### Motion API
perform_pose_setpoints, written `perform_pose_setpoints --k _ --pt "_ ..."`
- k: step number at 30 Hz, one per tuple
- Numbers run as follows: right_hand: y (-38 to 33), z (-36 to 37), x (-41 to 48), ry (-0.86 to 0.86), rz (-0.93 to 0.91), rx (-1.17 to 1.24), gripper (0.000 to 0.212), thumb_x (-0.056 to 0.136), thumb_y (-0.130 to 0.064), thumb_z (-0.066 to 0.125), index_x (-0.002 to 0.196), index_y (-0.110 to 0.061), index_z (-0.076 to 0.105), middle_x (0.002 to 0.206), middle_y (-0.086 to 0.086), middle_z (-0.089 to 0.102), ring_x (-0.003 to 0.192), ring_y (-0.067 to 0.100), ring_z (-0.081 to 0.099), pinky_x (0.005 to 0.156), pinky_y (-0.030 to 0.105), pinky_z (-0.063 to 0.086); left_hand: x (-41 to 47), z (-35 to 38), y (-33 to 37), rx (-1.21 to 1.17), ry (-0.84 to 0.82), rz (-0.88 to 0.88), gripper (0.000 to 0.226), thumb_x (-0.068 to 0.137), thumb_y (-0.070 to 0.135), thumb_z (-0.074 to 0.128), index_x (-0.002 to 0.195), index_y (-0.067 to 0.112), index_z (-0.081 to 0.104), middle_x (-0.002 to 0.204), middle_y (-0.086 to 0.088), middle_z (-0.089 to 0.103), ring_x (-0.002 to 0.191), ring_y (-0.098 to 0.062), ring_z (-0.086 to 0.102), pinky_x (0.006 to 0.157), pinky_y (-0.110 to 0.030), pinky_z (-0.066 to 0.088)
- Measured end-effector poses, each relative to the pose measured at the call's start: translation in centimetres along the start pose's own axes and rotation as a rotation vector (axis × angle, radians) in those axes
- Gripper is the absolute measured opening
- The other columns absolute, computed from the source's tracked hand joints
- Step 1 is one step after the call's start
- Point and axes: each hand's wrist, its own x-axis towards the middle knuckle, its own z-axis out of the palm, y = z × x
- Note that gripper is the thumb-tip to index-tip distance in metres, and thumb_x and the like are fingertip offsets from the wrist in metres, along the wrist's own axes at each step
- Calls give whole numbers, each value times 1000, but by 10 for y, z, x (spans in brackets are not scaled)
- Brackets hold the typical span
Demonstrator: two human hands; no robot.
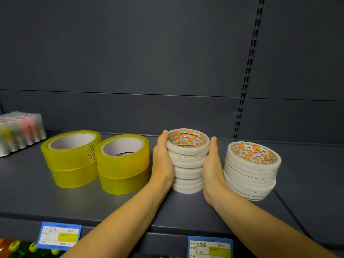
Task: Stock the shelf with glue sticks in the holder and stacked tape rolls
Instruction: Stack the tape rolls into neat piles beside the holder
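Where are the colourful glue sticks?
In the head view, the clear holder of pastel glue sticks stands far left on the dark grey shelf, beside the stacked wide yellow tape rolls.

Right price tag (210, 247) on shelf edge: handwritten 双面胶 in the top field, handwritten 2.00 in the field below. Printed field captions on it are too small to read. Left price tag (59, 235) on shelf edge: handwritten characters in the top field, too blurred to read. Middle tape stack (188, 157), top label: orange-red pattern with small repeated grey lettering, not legible. Right tape stack (252, 168), top label: same pattern and lettering, not legible.
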Motion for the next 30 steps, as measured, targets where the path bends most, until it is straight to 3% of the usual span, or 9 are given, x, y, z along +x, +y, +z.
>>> perform_pose_setpoints --k 2,5,9,14,20,25,30 --pt "-2 0 -1 -6 -9 -3 53 95 -60 26 99 -26 68 95 -2 72 93 18 66 82 34 53 1 0 -2 23 10 17 46 97 42 34 82 19 71 83 -3 76 83 -17 70 76 -30 54" --pt "-2 1 -4 -21 -23 4 57 95 -61 26 109 -24 68 102 0 72 98 19 66 90 37 52 2 -1 -2 18 26 45 46 97 41 34 83 18 72 84 -2 75 86 -18 70 77 -30 54" --pt "-1 3 -3 -40 -151 86 48 97 -56 27 112 -31 65 113 -2 70 105 16 65 98 38 49 1 0 0 -12 0 113 45 98 38 31 107 14 68 103 -9 73 99 -23 68 87 -34 53" --pt "-5 3 -6 -32 -136 31 59 95 -59 27 116 -19 66 108 1 71 100 17 67 92 36 52 0 2 -3 58 20 193 39 100 34 32 90 19 67 91 0 73 89 -14 69 72 -21 54" --pt "-5 4 -5 -17 -120 5 63 92 -65 26 121 -22 63 113 1 70 104 18 66 98 41 50 2 2 -4 87 51 191 39 100 34 32 86 23 68 85 5 73 84 -11 69 69 -20 53" --pt "-1 6 -7 9 -114 -70 97 53 -91 24 120 -32 63 113 -5 70 107 18 64 100 45 48 -4 1 -1 54 -9 42 52 95 50 30 81 21 70 77 3 76 82 -14 70 77 -29 54" --pt "-4 5 -12 32 -120 -128 79 78 -81 21 116 -29 66 110 -4 71 106 18 64 101 44 47 -4 2 -2 69 21 23 56 95 53 29 76 21 71 77 1 76 86 -18 70 83 -34 54"
